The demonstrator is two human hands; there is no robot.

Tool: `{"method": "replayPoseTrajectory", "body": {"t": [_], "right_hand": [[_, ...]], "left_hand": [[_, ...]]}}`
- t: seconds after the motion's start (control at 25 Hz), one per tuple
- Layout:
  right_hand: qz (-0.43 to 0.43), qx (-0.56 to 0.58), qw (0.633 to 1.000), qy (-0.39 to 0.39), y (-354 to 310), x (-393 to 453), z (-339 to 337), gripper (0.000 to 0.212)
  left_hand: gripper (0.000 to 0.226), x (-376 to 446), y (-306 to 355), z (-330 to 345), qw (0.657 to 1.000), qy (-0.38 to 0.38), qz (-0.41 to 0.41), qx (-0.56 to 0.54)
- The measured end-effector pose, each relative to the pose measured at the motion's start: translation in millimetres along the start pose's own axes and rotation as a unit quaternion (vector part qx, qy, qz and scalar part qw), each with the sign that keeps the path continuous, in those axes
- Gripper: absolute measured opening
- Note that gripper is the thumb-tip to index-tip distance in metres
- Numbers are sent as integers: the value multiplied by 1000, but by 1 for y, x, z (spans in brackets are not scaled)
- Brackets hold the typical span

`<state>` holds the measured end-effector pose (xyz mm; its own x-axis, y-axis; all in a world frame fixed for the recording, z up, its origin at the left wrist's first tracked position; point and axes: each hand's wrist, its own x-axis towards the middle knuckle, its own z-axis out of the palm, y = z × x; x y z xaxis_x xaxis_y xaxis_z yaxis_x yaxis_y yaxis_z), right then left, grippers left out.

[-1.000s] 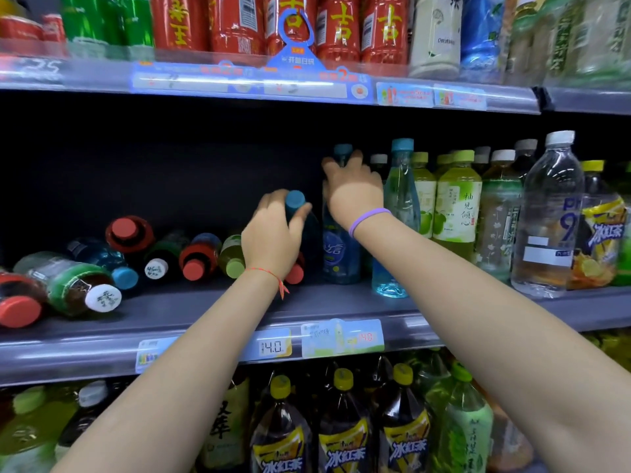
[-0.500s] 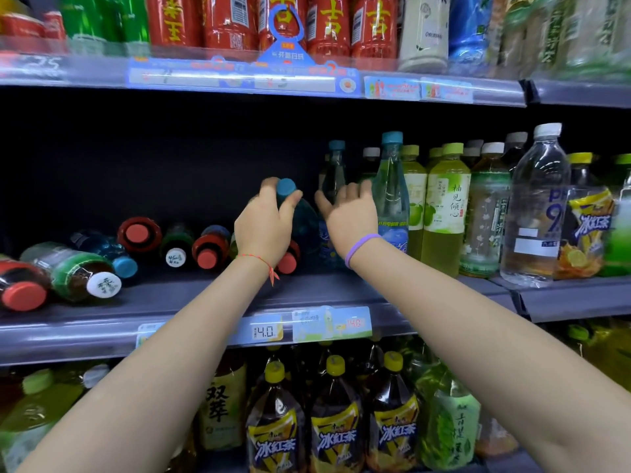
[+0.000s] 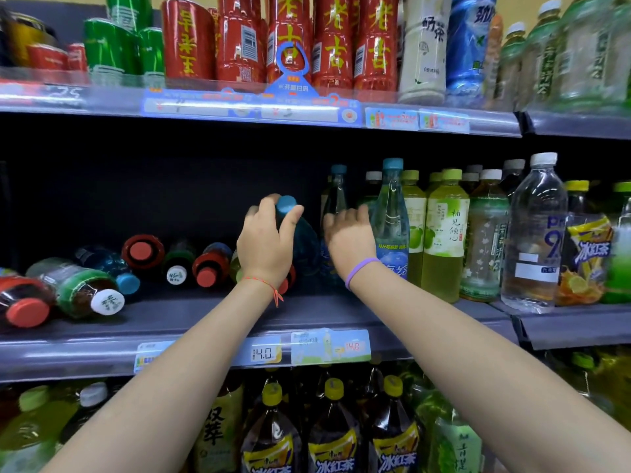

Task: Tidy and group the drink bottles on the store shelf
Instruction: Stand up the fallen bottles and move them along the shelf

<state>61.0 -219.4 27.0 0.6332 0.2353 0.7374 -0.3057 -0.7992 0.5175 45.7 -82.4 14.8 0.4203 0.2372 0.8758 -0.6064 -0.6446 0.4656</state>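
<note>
Fingers and thumb of the left hand [image 3: 266,247] curl round the neck of a blue-capped blue plastic bottle [image 3: 300,244] on the grey middle shelf [image 3: 205,315], while the right hand [image 3: 348,240] hovers beside it, fingers loosely spread, holding nothing, near upright blue-capped bottles [image 3: 392,220].

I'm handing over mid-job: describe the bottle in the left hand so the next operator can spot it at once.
On the middle shelf, left of the upright row, the left hand grips a dark blue bottle by its neck. It has a blue cap and stands tilted, while the bottles to its left lie flat.
</note>
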Motion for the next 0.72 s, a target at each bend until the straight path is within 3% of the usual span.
{"method": "replayPoseTrajectory", "body": {"t": [0.2, 0.36, 0.44, 0.48, 0.52, 0.6, 0.64, 0.72], "right_hand": [[-17, -29, 999, 5, -3, 2, 6, 26], [-79, -55, 988, -124, 0, 4, 3, 36], [-96, 13, 984, -148, 5, 4, -4, 34], [-83, 107, 979, -154, 8, 5, -9, 32], [-50, 251, 953, -163, 14, 4, -17, 32], [20, 537, 825, -178, 25, 1, -33, 47], [32, 605, 779, -161, 28, 0, -41, 56], [44, 651, 746, -131, 27, -7, -46, 59]], "left_hand": [[53, -1, 11, 0, 998, 35, 44, 24], [53, -1, 22, 2, 991, 46, 101, 76], [55, 4, 26, -2, 994, 21, 72, 76], [55, 7, 27, -3, 996, 7, 47, 70], [53, 11, 28, -5, 998, -3, 22, 60], [49, 14, 31, -9, 1000, -12, -3, 28], [46, 13, 33, -10, 1000, -13, -2, 5], [39, 9, 39, -11, 998, -15, 17, -59]]}}
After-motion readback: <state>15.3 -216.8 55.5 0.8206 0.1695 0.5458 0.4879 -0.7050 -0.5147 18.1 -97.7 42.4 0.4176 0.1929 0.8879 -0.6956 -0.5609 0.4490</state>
